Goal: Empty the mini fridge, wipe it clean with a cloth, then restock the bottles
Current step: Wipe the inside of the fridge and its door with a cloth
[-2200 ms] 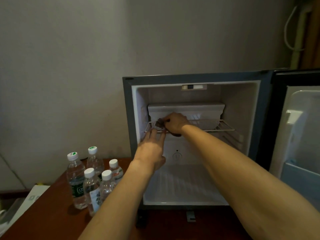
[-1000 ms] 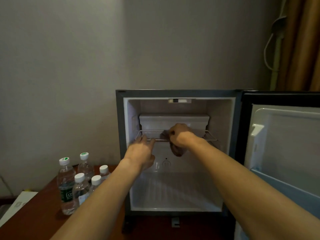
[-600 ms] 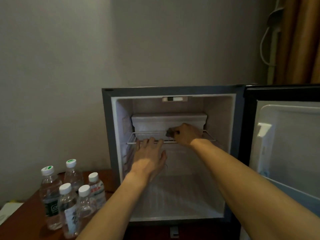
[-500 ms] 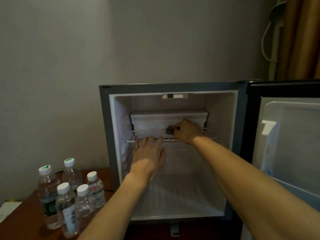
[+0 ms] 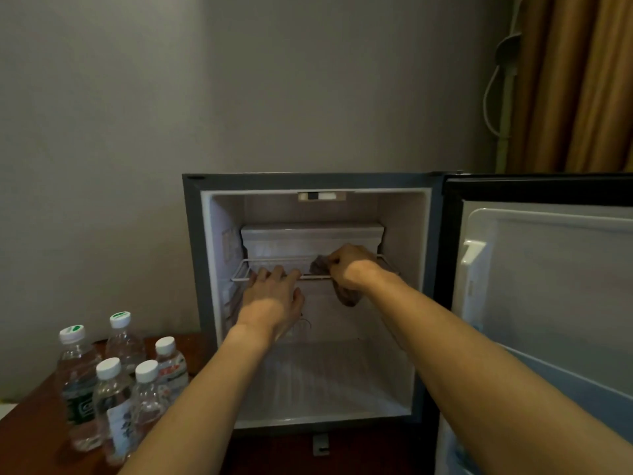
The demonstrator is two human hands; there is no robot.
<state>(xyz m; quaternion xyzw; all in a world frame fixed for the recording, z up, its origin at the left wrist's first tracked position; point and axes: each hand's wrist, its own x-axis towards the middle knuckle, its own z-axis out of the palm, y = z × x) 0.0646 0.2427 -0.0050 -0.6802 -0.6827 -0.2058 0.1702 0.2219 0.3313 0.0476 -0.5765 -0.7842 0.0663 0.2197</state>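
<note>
The mini fridge (image 5: 424, 303) stands open with no bottles inside. A white wire shelf (image 5: 239, 274) spans its upper part, below a white freezer box (image 5: 291, 240). My right hand (image 5: 349, 267) grips a dark cloth (image 5: 347, 296) at the shelf's right half; part of the cloth hangs below the wire. My left hand (image 5: 274, 299) rests on the shelf's front edge at the left, its fingers laid over the wire. Several water bottles (image 5: 113, 382) with white caps stand on the brown table to the left of the fridge.
The fridge door (image 5: 548, 303) is swung open on the right, white inside. The brown table (image 5: 30, 437) carries the fridge and bottles. A grey wall is behind. An orange curtain (image 5: 582, 80) and a white cable (image 5: 489, 94) hang at the top right.
My right hand has slid the cloth to the right along the wire shelf, and the cloth now hangs below it. My left hand stays on the shelf's front edge. The view shifted slightly.
</note>
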